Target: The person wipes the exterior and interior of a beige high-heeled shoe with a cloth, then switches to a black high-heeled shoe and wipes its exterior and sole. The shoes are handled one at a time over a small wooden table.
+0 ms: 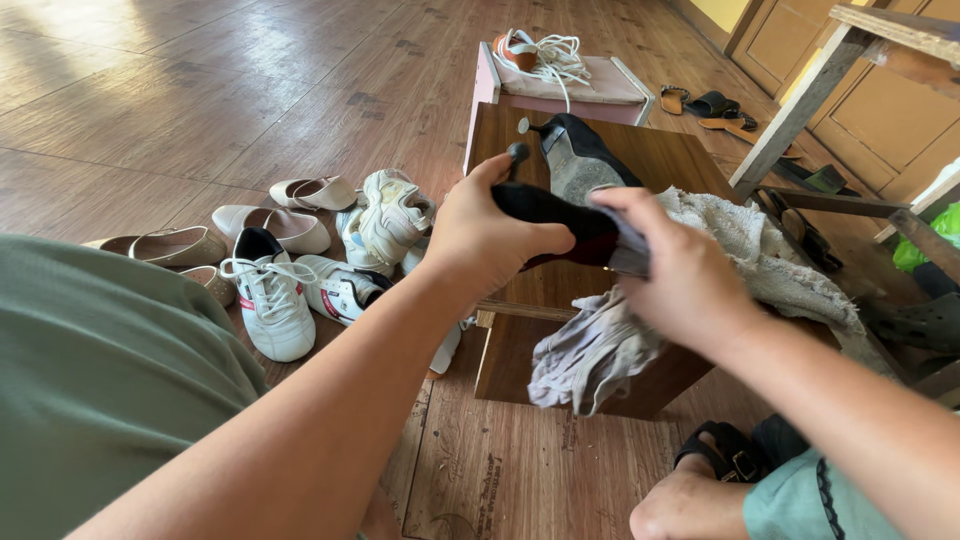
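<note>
Black high-heeled shoe [560, 222] sits near the centre of the view, held in both hands above the front edge of the wooden counter [680, 160]. Largest of all is the brown plank floor [200, 90], filling the frame from 9 to 12 o'clock. The counter, a low dark wooden one, stands on it just past centre toward 1 o'clock. A pale, rough towel [770, 250] lies over the counter's 3 o'clock side and hangs off the edge. A pile of white and cream shoes [300, 250] lies on the floor at 9 o'clock from the held shoe: trainers with laces and flat slip-ons, some touching. Beyond the counter at 12 o'clock a pink-framed stool [560, 85] carries an orange-and-white trainer [520, 50] with loose white laces. A second black heeled shoe [580, 155] stands on the counter just behind the held one. The left hand [490, 240] is clenched around the heel end of the held shoe, its thin heel sticking up past the fingers. The right hand [670, 275] grasps the toe end together with a grey cloth [590, 350], which hangs down toward 6 o'clock. Dark sandals [710, 105] lie on the floor at 1 o'clock.
</note>
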